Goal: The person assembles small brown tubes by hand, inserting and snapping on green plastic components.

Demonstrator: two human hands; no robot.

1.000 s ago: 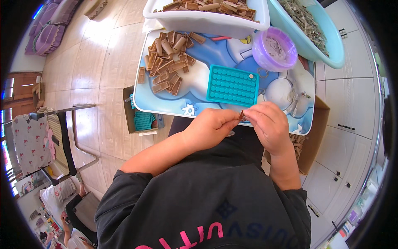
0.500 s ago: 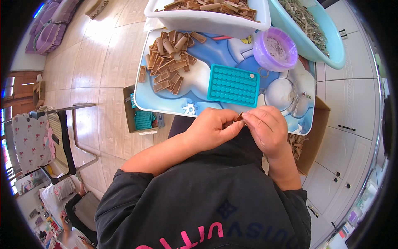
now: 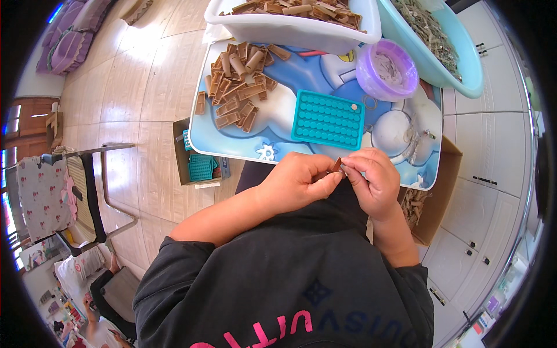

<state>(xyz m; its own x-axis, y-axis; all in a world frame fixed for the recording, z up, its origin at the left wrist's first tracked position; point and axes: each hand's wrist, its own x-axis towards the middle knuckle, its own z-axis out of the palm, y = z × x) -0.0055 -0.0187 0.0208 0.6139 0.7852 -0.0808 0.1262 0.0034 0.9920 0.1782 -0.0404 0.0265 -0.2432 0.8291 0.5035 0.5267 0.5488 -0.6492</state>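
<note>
Just off the table's near edge, my left hand [image 3: 303, 178] grips a small brown plastic piece [image 3: 337, 165] between thumb and fingers. My right hand [image 3: 373, 178] meets it there, thumb and fingertips pinched at the piece's right side; whether they hold something small of their own is hidden. Beyond my hands lies a teal tray [image 3: 328, 120] with rows of round cells and a small pale disc [image 3: 354, 107] in its far right corner. A loose pile of brown plastic pieces [image 3: 238, 84] covers the table's left part.
The patterned table [image 3: 278, 124] carries a white tub [image 3: 296, 26] of brown pieces and a purple bowl [image 3: 367, 75] of pale bits. A light-blue basin [image 3: 473, 78] stands far right. Cardboard boxes sit at left [image 3: 182, 156] and right [image 3: 449, 174]. Another person [image 3: 107, 333] is at lower left.
My right fingers have shifted and spread slightly, showing more of the brown piece, which now points upward. My left hand keeps its grip. The table's things look unchanged.
</note>
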